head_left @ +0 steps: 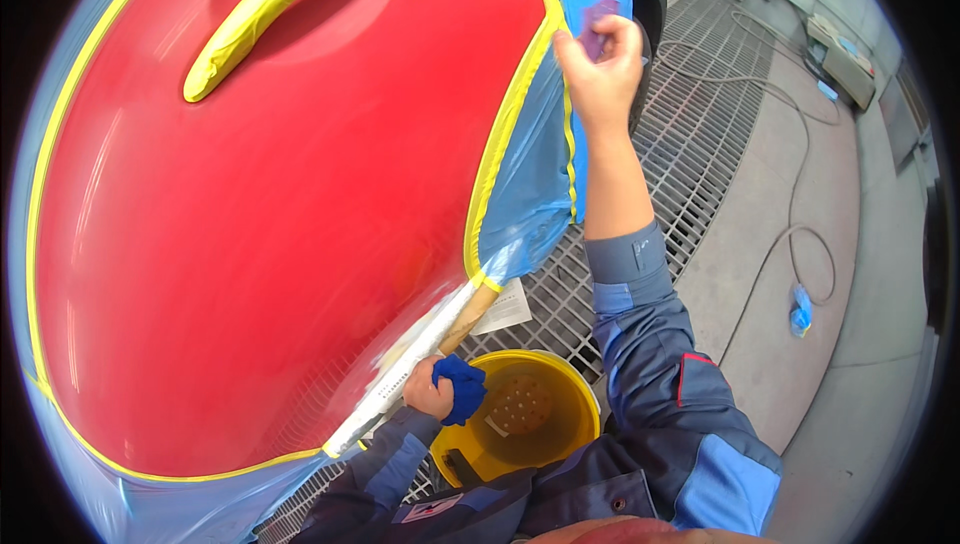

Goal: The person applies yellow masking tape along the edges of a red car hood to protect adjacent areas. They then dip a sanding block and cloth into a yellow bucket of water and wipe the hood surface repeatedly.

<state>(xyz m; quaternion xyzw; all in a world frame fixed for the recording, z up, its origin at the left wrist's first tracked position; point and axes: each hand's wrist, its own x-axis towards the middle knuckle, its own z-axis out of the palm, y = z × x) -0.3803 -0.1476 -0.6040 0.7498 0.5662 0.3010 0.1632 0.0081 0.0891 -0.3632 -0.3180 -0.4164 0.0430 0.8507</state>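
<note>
Starting at the far left, here's blue masking film [100, 499] edged with yellow tape [37, 174], presumably there to shield everything around the red door panel [280, 244], which fills the middle ground. The handle [250, 29] on it wears its own yellow wrap, likely for the same reason. Down at the panel's lower edge, by a whitish strip [425, 339], the left hand [428, 394] bunches a crumpled blue cloth [463, 389], apparently gathered so it stays compact. Just beside it, the yellow bucket [580, 384] stands within easy reach. And over on the right, the right hand [608, 79] pinches a purple pad [600, 26] between thumb and fingers, up before the film near the wheel; whether it touches, I can't tell.
</note>
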